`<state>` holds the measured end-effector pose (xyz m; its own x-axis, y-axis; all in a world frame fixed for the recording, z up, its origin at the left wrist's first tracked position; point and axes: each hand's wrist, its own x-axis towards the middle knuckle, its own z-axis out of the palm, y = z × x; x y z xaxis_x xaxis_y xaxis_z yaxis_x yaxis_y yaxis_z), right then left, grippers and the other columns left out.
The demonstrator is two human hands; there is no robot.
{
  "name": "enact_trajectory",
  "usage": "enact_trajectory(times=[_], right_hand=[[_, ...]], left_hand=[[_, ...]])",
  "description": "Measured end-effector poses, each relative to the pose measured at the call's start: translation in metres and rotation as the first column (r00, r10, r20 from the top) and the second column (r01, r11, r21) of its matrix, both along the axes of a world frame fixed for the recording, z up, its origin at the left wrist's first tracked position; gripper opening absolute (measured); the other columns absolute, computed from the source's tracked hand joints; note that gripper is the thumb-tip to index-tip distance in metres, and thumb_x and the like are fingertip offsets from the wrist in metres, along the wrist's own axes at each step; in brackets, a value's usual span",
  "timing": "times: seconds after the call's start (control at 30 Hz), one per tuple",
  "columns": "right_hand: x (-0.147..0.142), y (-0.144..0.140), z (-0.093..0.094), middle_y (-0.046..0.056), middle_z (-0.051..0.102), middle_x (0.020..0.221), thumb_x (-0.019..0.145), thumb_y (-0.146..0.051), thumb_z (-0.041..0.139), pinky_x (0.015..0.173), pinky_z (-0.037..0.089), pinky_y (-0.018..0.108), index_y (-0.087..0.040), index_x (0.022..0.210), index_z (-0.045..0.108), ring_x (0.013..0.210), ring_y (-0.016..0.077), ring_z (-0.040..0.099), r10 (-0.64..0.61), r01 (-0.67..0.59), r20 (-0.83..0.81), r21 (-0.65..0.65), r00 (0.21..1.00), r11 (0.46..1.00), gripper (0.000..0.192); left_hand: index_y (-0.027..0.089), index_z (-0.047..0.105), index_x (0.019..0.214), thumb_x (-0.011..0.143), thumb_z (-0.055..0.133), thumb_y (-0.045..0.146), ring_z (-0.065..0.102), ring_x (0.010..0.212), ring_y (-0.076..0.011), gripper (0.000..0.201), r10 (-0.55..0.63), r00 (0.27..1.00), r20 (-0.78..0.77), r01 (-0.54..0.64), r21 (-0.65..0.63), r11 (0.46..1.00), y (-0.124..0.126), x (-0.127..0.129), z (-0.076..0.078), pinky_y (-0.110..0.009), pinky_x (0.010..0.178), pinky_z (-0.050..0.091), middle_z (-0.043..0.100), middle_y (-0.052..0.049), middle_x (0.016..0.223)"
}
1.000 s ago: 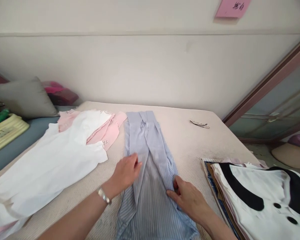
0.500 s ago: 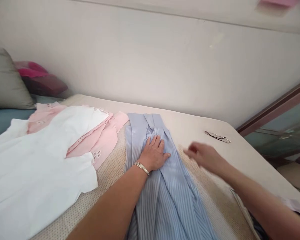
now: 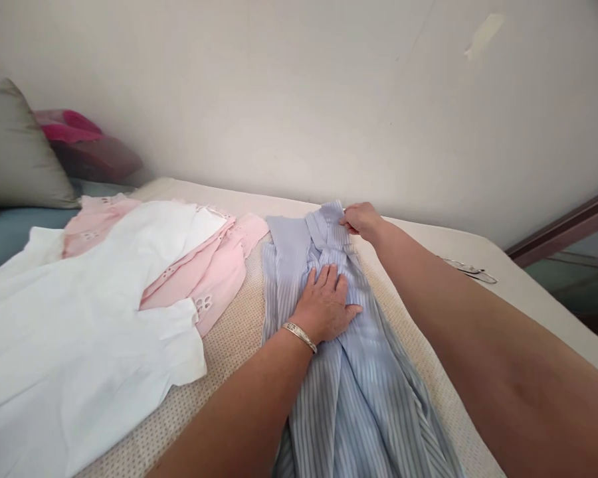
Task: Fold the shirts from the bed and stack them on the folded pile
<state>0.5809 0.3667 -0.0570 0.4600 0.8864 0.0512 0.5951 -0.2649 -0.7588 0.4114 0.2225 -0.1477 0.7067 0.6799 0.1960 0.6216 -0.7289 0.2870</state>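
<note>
A long blue-and-white striped cotton garment [image 3: 359,392] is lying folded lengthwise down the middle of the beige textured bed cover [image 3: 229,345], running from the 12 o'clock end near the wall toward 6 o'clock. The left hand [image 3: 326,304] is lying flat on the garment with fingers spread, pressing the cloth down and gripping nothing; a silver bracelet [image 3: 299,336] is sitting on its wrist. The right hand [image 3: 361,220] is reaching out to 12 o'clock of the left hand and is pinching the garment's far end between thumb and fingers, lifting that edge slightly. At 9 o'clock of the garment, just beside it, a pale pink eyelet-trimmed blouse [image 3: 214,269] is lying under a white cotton shirt [image 3: 94,325]. At 10 o'clock a grey cushion [image 3: 14,149] is leaning beside a magenta pillow [image 3: 82,136]. A thin metal hair clip [image 3: 471,269] is lying at 2 o'clock on the cover.
</note>
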Motion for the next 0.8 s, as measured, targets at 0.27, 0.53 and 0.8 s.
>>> enact_trajectory(times=[0.27, 0.53, 0.8], right_hand=[[0.007, -0.140, -0.007, 0.001, 0.069, 0.074, 0.072, -0.017, 0.059, 0.057, 0.050, 0.025, -0.019, 0.081, 0.066, 0.064, 0.0153, 0.064, 0.379, -0.372, -0.043, 0.121, 0.924, 0.920, 0.012], [0.020, -0.181, -0.049, 0.007, 0.072, 0.104, 0.077, -0.024, 0.050, 0.073, 0.056, 0.032, -0.021, 0.099, 0.066, 0.089, 0.0203, 0.071, 0.281, -0.285, -0.181, 0.003, 0.942, 0.958, 0.027], [0.008, -0.134, -0.057, 0.003, 0.069, 0.084, 0.069, -0.020, 0.070, 0.078, 0.049, 0.031, -0.022, 0.083, 0.056, 0.080, 0.0186, 0.065, 0.013, -0.014, 0.225, 0.001, 0.974, 1.000, 0.020]], left_hand=[[0.012, 0.069, 0.115, 0.090, 0.053, 0.024, 0.058, 0.128, -0.0312, 0.032, 0.075, 0.967, 0.243, -0.041, -0.144, 0.989, 0.018, -0.009, 0.019, -0.045, 0.110, 0.040, 0.066, -0.020, 0.132], [0.023, 0.061, 0.072, 0.078, 0.048, 0.010, 0.067, 0.088, -0.0229, 0.019, 0.710, 0.488, 0.507, -0.454, -0.547, 0.703, 0.061, -0.048, 0.032, -0.031, 0.078, 0.045, 0.070, -0.006, 0.076], [0.024, 0.051, 0.068, 0.069, 0.072, 0.012, 0.065, 0.089, -0.0267, 0.024, 0.630, 0.616, 0.473, -0.278, -0.617, 0.736, 0.050, -0.034, 0.024, -0.032, 0.077, 0.043, 0.065, -0.006, 0.072]])
